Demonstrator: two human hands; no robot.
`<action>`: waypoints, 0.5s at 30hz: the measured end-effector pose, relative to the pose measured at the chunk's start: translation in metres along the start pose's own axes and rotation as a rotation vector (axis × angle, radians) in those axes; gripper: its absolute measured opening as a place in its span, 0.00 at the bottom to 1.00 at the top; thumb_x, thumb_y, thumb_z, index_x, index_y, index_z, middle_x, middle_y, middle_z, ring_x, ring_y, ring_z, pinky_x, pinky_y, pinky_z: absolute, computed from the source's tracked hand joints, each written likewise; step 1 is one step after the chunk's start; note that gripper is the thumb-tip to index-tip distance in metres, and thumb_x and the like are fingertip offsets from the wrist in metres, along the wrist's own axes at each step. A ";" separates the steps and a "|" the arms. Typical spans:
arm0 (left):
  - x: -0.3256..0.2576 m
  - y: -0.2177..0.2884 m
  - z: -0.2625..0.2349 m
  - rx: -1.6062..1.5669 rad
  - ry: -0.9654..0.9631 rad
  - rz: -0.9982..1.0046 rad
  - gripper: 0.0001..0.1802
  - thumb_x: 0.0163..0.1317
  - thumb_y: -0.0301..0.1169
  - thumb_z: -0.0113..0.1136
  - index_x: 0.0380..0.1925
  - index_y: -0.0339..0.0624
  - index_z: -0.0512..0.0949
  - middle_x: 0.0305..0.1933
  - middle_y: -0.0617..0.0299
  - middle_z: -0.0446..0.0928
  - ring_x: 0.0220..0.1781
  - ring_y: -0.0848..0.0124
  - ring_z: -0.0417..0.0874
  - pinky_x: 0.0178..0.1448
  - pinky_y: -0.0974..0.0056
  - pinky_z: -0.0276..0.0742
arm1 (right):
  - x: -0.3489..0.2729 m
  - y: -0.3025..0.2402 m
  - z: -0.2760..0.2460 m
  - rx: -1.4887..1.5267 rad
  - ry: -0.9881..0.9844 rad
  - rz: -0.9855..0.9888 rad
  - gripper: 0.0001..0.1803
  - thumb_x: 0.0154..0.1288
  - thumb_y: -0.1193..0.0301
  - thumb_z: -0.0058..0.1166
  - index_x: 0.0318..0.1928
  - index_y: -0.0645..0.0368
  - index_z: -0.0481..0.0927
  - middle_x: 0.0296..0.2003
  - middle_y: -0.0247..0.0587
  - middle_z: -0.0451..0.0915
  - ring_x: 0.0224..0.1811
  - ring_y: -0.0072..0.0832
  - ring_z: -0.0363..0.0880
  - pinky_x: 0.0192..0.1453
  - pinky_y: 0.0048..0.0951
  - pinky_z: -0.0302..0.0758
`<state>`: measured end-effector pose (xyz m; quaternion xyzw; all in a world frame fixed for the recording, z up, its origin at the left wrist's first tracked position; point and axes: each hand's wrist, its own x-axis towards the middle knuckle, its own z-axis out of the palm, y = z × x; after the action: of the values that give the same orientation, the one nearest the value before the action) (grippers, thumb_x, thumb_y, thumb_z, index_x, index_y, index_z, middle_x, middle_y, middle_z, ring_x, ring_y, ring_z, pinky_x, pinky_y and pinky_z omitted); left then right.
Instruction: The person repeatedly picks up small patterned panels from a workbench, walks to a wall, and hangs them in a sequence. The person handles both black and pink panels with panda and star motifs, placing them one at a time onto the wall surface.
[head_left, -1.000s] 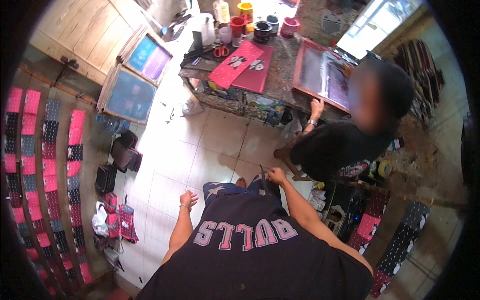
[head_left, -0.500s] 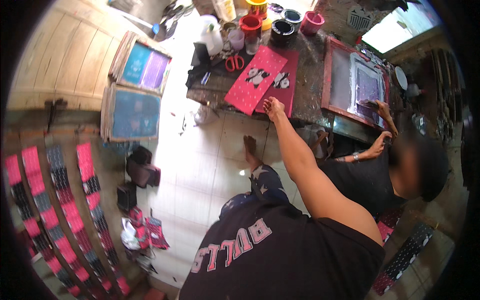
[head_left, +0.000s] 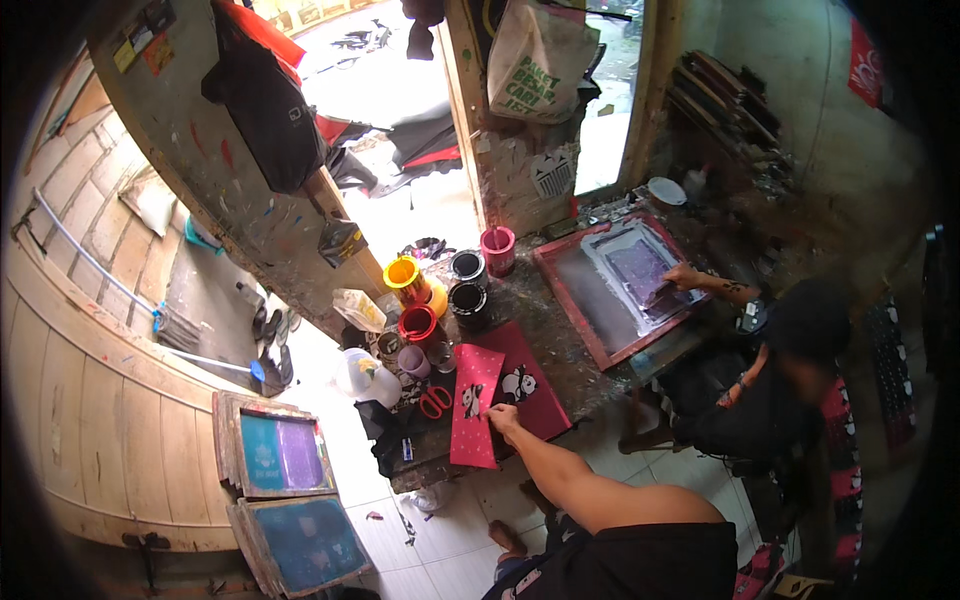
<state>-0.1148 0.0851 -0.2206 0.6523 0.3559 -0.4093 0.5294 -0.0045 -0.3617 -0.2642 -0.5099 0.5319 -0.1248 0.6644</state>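
My right hand [head_left: 503,418] reaches out to the worktable [head_left: 560,335] and grips the near right edge of a red cloth strip [head_left: 473,400] printed with a black-and-white panda. A darker red cloth [head_left: 535,385] with the same print lies beside it, partly under my hand. Red-handled scissors [head_left: 435,402] rest just left of the strip. My left hand is out of the picture.
Open paint pots stand at the table's far left: yellow [head_left: 408,272], red [head_left: 418,325], black [head_left: 468,298], pink [head_left: 498,245]. Another person [head_left: 790,370] sits at the right, a hand [head_left: 683,275] on a red-framed printing screen [head_left: 610,290]. Two framed screens [head_left: 280,455] lean by the wooden wall.
My view swung up from the floor and my own body to the table and doorway. My right arm stretched forward onto the red cloth; my left hand dropped out of sight.
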 end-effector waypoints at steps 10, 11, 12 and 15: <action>0.054 0.067 -0.048 0.040 -0.125 0.152 0.20 0.63 0.37 0.43 0.49 0.32 0.66 0.48 0.48 0.75 0.45 0.51 0.79 0.46 0.50 0.77 | -0.134 -0.030 -0.066 -0.027 -0.143 -0.185 0.08 0.58 0.71 0.55 0.35 0.63 0.79 0.26 0.30 0.76 0.26 0.18 0.73 0.28 0.22 0.71; 0.062 0.071 -0.054 0.056 -0.142 0.150 0.20 0.63 0.37 0.43 0.49 0.32 0.65 0.48 0.47 0.75 0.45 0.51 0.79 0.46 0.50 0.77 | -0.147 -0.027 -0.076 -0.017 -0.143 -0.149 0.09 0.57 0.71 0.55 0.34 0.64 0.80 0.25 0.31 0.77 0.26 0.18 0.73 0.28 0.22 0.71; 0.073 0.072 -0.060 0.076 -0.162 0.148 0.20 0.63 0.37 0.43 0.49 0.31 0.65 0.48 0.47 0.75 0.45 0.51 0.79 0.47 0.49 0.77 | -0.159 -0.024 -0.085 0.001 -0.134 -0.067 0.11 0.55 0.70 0.56 0.34 0.65 0.81 0.24 0.32 0.78 0.26 0.17 0.73 0.29 0.22 0.70; 0.115 0.065 -0.069 0.167 -0.246 0.068 0.22 0.62 0.36 0.41 0.51 0.30 0.63 0.47 0.47 0.75 0.46 0.46 0.78 0.45 0.46 0.77 | -0.203 -0.012 -0.115 -0.042 -0.069 -0.210 0.11 0.54 0.70 0.56 0.33 0.66 0.81 0.22 0.30 0.77 0.25 0.17 0.73 0.28 0.23 0.70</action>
<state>0.0017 0.1442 -0.2923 0.6506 0.2308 -0.4961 0.5266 -0.1771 -0.2860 -0.1269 -0.5806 0.4550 -0.1651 0.6547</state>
